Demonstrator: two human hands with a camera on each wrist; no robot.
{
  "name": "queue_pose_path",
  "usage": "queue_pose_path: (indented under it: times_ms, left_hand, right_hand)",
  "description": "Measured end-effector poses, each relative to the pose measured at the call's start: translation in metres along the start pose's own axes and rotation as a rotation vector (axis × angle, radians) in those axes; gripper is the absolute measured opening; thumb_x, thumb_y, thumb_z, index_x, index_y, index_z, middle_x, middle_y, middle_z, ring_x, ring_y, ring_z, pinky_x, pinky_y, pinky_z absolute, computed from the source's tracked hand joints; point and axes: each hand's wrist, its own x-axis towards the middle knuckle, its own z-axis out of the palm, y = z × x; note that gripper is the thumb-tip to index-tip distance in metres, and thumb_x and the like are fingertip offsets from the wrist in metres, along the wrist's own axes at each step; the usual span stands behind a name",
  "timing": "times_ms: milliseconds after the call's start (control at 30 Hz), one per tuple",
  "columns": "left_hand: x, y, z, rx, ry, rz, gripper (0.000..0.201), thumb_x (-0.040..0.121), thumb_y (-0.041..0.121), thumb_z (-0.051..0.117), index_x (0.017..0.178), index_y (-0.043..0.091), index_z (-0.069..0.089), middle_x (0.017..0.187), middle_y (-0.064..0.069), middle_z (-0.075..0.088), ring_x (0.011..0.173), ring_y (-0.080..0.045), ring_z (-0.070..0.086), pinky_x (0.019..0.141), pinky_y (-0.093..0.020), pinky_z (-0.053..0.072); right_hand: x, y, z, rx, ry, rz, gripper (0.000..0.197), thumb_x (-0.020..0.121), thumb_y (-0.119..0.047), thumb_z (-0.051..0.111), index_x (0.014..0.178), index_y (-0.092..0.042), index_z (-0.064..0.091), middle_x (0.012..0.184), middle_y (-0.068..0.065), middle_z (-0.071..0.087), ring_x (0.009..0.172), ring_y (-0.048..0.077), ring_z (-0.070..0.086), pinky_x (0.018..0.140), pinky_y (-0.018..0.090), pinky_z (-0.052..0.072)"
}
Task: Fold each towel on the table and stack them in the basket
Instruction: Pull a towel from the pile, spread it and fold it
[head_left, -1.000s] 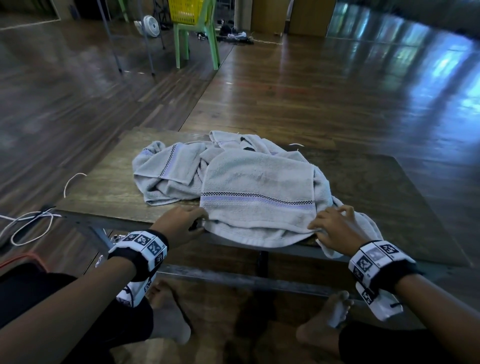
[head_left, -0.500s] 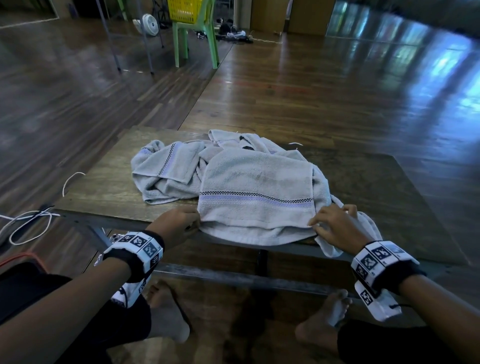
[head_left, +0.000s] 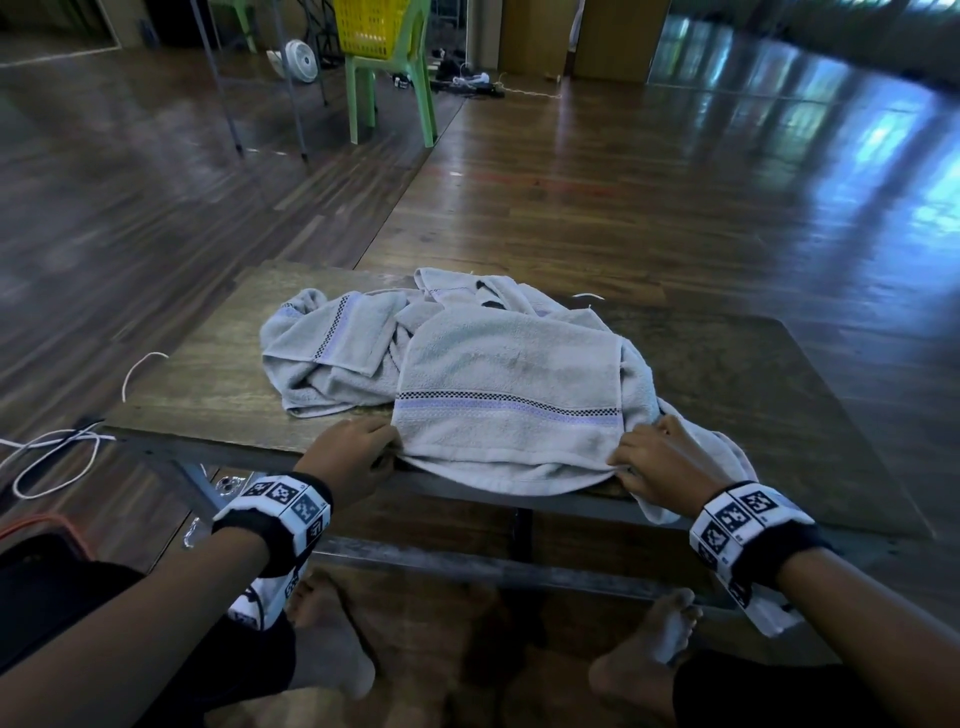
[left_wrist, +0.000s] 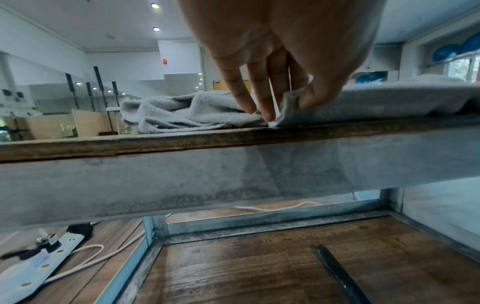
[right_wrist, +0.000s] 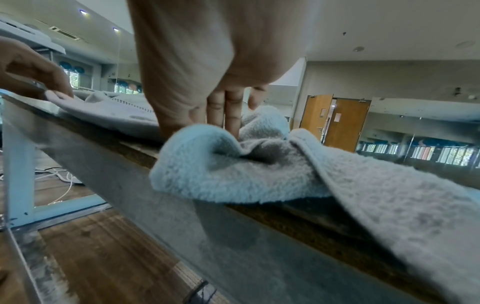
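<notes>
L to R: crumpled towel (head_left: 332, 358) lies unfolded on the table (head_left: 208, 384); left hand (head_left: 353, 457) pinches near-left corner of the top towel (head_left: 509, 384), right hand (head_left: 665, 462) grips its near-right corner. Judging by this, 1st fold barely begun, none stacked. Yellow basket (head_left: 371, 26) sits well apart on a green chair (head_left: 395, 83); contents can't tell.

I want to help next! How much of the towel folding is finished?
Not much yet. The yellow plastic basket sits far off on a green chair, with no towel visible in it. In hand: the left hand and right hand pinch the near corners of the top grey striped towel, spread flat on the wooden table. Left: the crumpled grey towels behind it.
</notes>
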Motion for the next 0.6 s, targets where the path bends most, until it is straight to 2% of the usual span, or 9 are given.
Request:
queue_pose_path:
  times_ms: [67, 167, 300, 400, 467, 533, 600]
  left_hand:
    - [0.001, 0.005, -0.003, -0.050, 0.013, -0.064, 0.016, 0.079, 0.013, 0.066, 0.094, 0.012, 0.063, 0.094, -0.005, 0.064, 0.083, -0.027, 0.060, 0.064, -0.026, 0.039]
    - [0.006, 0.009, -0.011, -0.166, 0.055, -0.197, 0.016, 0.086, 0.016, 0.059, 0.102, 0.012, 0.059, 0.100, 0.001, 0.058, 0.087, -0.020, 0.056, 0.068, -0.025, 0.036]
    - [0.018, 0.008, -0.028, -0.288, 0.090, -0.188, 0.011, 0.091, 0.016, 0.054, 0.099, 0.009, 0.056, 0.096, -0.005, 0.059, 0.085, -0.021, 0.056, 0.071, -0.027, 0.040]
    - [0.029, 0.008, -0.050, -0.308, 0.133, -0.168, 0.006, 0.091, 0.017, 0.054, 0.094, 0.011, 0.055, 0.091, -0.003, 0.058, 0.083, -0.023, 0.055, 0.072, -0.033, 0.045]
    - [0.038, 0.008, -0.070, -0.281, 0.183, -0.146, 0.002, 0.090, 0.014, 0.055, 0.092, 0.013, 0.055, 0.088, 0.000, 0.058, 0.082, -0.022, 0.056, 0.072, -0.033, 0.045]
    - [0.049, 0.008, -0.093, -0.248, 0.257, -0.119, 0.003, 0.090, 0.011, 0.055, 0.092, 0.011, 0.057, 0.087, -0.002, 0.060, 0.081, -0.023, 0.057, 0.071, -0.030, 0.042]
    - [0.061, 0.010, -0.119, -0.239, 0.325, -0.110, 0.007, 0.090, 0.009, 0.055, 0.095, 0.007, 0.060, 0.089, -0.002, 0.060, 0.081, -0.019, 0.054, 0.072, -0.026, 0.037]
  right_hand:
    - [0.001, -0.002, -0.004, 0.026, 0.011, 0.019, 0.008, 0.074, -0.026, 0.066, 0.081, -0.027, 0.070, 0.080, -0.010, 0.069, 0.078, 0.012, 0.063, 0.078, 0.035, 0.042]
    - [0.001, -0.003, -0.013, 0.138, 0.058, 0.100, 0.015, 0.083, -0.024, 0.053, 0.095, -0.023, 0.062, 0.094, -0.008, 0.064, 0.091, 0.013, 0.058, 0.089, 0.032, 0.034]
    - [0.002, -0.002, -0.029, 0.225, 0.113, 0.169, 0.008, 0.087, -0.026, 0.050, 0.094, -0.027, 0.053, 0.094, -0.009, 0.060, 0.091, 0.011, 0.055, 0.092, 0.031, 0.034]
    - [0.005, 0.006, -0.043, 0.228, 0.116, 0.179, 0.011, 0.087, -0.026, 0.052, 0.097, -0.025, 0.056, 0.098, -0.008, 0.061, 0.096, 0.013, 0.055, 0.090, 0.031, 0.031]
    - [0.008, 0.015, -0.057, 0.235, 0.171, 0.213, 0.012, 0.084, -0.025, 0.053, 0.094, -0.023, 0.059, 0.096, -0.005, 0.064, 0.096, 0.019, 0.057, 0.085, 0.033, 0.030]
    - [0.009, 0.025, -0.073, 0.289, 0.289, 0.257, 0.012, 0.077, -0.025, 0.052, 0.085, -0.022, 0.061, 0.087, -0.002, 0.066, 0.089, 0.024, 0.060, 0.076, 0.031, 0.027]
    - [0.009, 0.035, -0.096, 0.365, 0.391, 0.283, 0.009, 0.075, -0.024, 0.054, 0.084, -0.026, 0.057, 0.080, -0.003, 0.065, 0.080, 0.025, 0.061, 0.074, 0.031, 0.029]
